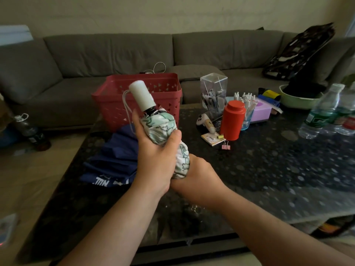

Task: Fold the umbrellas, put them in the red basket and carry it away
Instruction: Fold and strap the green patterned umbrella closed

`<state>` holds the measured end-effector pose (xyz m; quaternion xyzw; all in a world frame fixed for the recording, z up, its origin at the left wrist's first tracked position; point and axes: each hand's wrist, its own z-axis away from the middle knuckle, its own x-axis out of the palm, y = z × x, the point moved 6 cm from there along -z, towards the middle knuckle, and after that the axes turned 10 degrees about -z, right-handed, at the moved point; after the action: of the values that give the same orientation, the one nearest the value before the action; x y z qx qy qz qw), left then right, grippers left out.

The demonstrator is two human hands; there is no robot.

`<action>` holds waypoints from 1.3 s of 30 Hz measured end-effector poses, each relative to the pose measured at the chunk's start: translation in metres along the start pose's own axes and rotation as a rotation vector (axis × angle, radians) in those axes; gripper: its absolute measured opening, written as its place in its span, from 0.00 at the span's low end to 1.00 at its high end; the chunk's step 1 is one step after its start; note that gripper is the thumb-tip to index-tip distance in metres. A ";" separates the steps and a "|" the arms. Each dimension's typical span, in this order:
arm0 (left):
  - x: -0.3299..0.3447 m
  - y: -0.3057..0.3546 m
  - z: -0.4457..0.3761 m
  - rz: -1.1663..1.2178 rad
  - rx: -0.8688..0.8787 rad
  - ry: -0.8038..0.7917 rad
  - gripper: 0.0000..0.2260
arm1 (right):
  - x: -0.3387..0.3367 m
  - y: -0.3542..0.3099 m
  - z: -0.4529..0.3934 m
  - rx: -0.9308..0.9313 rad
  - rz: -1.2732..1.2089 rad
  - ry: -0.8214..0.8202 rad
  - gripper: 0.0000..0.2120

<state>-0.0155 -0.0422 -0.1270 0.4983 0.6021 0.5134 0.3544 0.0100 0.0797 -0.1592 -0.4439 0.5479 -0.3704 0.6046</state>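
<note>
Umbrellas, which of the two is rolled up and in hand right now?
The white and green patterned umbrella, gripped by both the left hand and the right hand. The navy blue umbrella lies loose on the table, untouched.

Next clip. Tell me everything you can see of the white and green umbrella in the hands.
The white and green umbrella is collapsed, its fabric canopy, white with green and dark line patterns, bunched around the shaft. A white cylindrical handle on a black collar points up and away, a white wrist cord looping beside it. It is tilted above the table, before the red basket. The left hand grips its middle, the right hand its lower end.
</note>
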 end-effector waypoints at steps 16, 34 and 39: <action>-0.014 0.007 -0.014 0.210 -0.140 0.088 0.23 | 0.003 -0.012 0.006 -0.115 0.328 0.115 0.13; 0.001 0.013 -0.001 0.230 -0.018 -0.138 0.31 | 0.003 -0.017 -0.009 -0.113 0.208 -0.012 0.11; -0.007 0.022 -0.014 0.329 0.035 -0.247 0.36 | 0.001 -0.014 -0.010 -0.042 -0.030 -0.167 0.27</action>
<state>-0.0212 -0.0531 -0.1028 0.6552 0.4733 0.4889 0.3283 0.0003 0.0730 -0.1463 -0.4940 0.4966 -0.3296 0.6330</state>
